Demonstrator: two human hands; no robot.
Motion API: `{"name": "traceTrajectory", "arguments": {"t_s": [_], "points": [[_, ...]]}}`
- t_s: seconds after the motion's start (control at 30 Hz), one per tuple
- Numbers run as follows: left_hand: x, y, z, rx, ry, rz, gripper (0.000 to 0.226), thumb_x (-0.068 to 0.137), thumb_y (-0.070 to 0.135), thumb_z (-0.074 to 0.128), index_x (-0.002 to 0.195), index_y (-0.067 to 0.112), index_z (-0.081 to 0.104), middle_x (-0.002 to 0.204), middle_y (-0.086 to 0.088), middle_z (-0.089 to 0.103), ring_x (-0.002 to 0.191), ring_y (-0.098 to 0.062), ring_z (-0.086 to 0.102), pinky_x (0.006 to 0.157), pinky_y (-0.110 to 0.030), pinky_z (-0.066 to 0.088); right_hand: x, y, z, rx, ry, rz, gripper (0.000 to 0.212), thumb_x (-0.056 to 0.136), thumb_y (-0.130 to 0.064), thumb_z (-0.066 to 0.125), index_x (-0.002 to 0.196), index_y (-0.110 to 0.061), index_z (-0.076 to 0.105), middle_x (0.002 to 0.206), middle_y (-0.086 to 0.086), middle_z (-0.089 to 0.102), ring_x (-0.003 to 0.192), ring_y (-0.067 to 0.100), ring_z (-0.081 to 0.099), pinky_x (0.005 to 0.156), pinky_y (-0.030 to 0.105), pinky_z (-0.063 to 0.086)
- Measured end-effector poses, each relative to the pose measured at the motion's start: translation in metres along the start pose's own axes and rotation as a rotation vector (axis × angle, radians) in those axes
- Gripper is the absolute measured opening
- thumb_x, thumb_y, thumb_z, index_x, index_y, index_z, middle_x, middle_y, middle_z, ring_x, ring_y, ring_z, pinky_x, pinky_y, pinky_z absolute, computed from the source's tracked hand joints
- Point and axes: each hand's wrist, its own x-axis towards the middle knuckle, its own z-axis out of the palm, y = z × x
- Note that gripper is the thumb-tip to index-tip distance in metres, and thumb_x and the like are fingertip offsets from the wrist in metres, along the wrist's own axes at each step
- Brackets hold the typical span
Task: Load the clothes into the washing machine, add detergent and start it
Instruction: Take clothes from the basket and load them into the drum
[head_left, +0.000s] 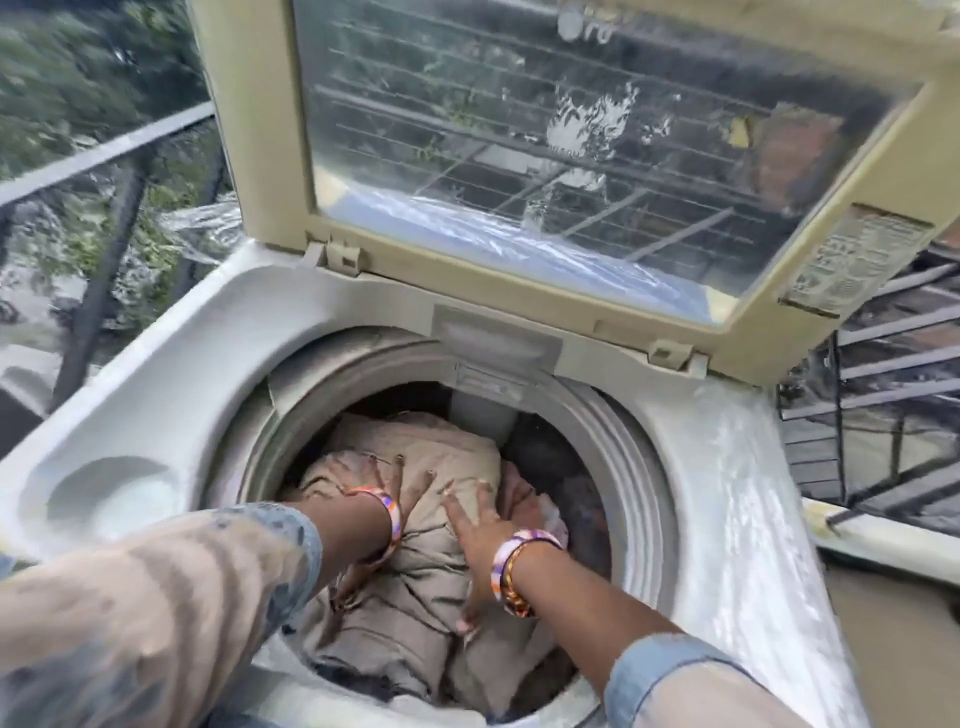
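Note:
A top-loading washing machine (171, 374) stands with its glass lid (545, 156) raised. Its round drum (623, 467) is filled with clothes, a beige garment (415, 587) lying on top and darker pieces around it. Both my arms reach down into the drum. My left hand (400, 493) lies flat on the beige garment with fingers spread. My right hand (475, 525) presses on the same garment beside it, fingers also spread. Each wrist carries a coloured bangle. Neither hand holds anything. No detergent shows.
A round recess (109, 499) sits in the machine's top at the left. A metal railing (104, 156) with foliage behind runs along the left. At the right a metal spiral staircase (883, 389) stands beyond a low ledge (883, 535).

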Motion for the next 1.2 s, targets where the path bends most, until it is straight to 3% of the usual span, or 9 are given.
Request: {"name": "traceTrajectory", "arguments": {"t_s": [0.13,0.3,0.43,0.6,0.77,0.9,1.0,1.1,1.2], "points": [[0.025,-0.004,0.003,0.033,0.154,-0.059,0.080,0.081,0.021,0.067,0.146,0.001,0.024,0.154,-0.020,0.021,0.139,-0.031,0.033,0.110,-0.041,0.036,0.014,0.005,0.003,0.085,0.041,0.024,0.109,0.080,-0.028,0.069,0.145,-0.029,-0.019,0.151,0.018,-0.027,0.141,0.041,0.017,0.115,0.047,0.015],[0.048,-0.008,0.001,0.091,0.051,-0.004,0.051,0.093,0.017,0.050,0.139,0.002,0.037,0.147,-0.013,0.038,0.134,-0.031,0.041,0.105,-0.045,0.038,0.032,0.004,0.004,0.213,0.086,0.044,0.098,0.085,-0.021,0.062,0.147,-0.029,-0.013,0.151,0.018,-0.028,0.135,0.046,0.028,0.110,0.051,0.024],[0.087,-0.017,0.026,0.006,0.131,-0.165,0.066,0.094,0.028,0.038,0.150,0.008,0.008,0.158,-0.008,0.006,0.142,-0.038,0.021,0.109,-0.060,0.024,0.044,-0.005,0.005,0.229,0.092,-0.018,0.095,0.085,-0.028,0.062,0.147,-0.027,-0.010,0.150,0.022,-0.028,0.129,0.046,0.037,0.107,0.042,0.033],[0.099,-0.025,0.040,-0.139,0.055,-0.167,0.070,0.088,0.024,0.056,0.148,0.012,0.022,0.155,-0.009,0.024,0.140,-0.031,0.031,0.106,-0.055,0.034,0.047,-0.015,0.003,0.217,0.072,-0.090,0.096,0.083,-0.028,0.064,0.147,-0.032,-0.008,0.148,0.019,-0.034,0.125,0.046,0.042,0.105,0.040,0.038],[0.080,-0.029,0.028,-0.116,0.188,-0.240,0.082,0.092,0.021,0.046,0.148,0.002,-0.011,0.157,-0.017,-0.010,0.146,-0.034,0.000,0.116,-0.053,0.009,0.030,-0.001,-0.009,0.251,-0.009,-0.156,0.104,0.078,-0.022,0.070,0.146,-0.037,-0.008,0.151,0.013,-0.031,0.136,0.038,0.033,0.111,0.040,0.032],[0.070,-0.037,0.021,-0.094,0.121,-0.212,0.073,0.090,0.025,0.054,0.149,0.009,0.015,0.157,-0.010,0.018,0.142,-0.027,0.027,0.112,-0.042,0.031,0.014,0.006,-0.024,0.177,-0.022,-0.182,0.097,0.080,-0.020,0.068,0.148,-0.031,0.000,0.157,0.014,-0.006,0.141,0.032,0.023,0.112,0.035,0.027],[0.034,-0.036,0.000,0.027,0.198,-0.303,0.062,0.096,0.022,0.042,0.150,0.012,0.013,0.155,-0.008,0.026,0.140,-0.030,0.032,0.111,-0.047,0.032,-0.024,0.008,-0.041,0.107,0.054,-0.135,0.071,0.084,-0.022,0.063,0.144,-0.013,0.027,0.148,0.016,0.034,0.132,0.031,0.038,0.104,0.031,0.035],[0.006,-0.037,-0.022,0.149,0.248,-0.301,0.051,0.092,0.019,0.048,0.142,0.017,0.037,0.143,-0.005,0.047,0.128,-0.032,0.049,0.096,-0.049,0.046,-0.050,0.015,-0.051,0.042,0.060,-0.087,0.056,0.086,-0.023,0.060,0.137,-0.010,0.042,0.138,0.014,0.048,0.125,0.030,0.046,0.099,0.031,0.039],[-0.043,-0.027,-0.034,0.043,0.384,-0.157,0.038,0.093,0.015,0.049,0.131,0.013,0.051,0.136,-0.006,0.054,0.112,-0.023,0.059,0.083,-0.028,0.055,-0.090,0.015,-0.052,0.027,0.164,-0.087,0.046,0.087,-0.023,0.056,0.132,-0.018,0.050,0.130,0.008,0.057,0.120,0.028,0.052,0.092,0.027,0.042]]}}
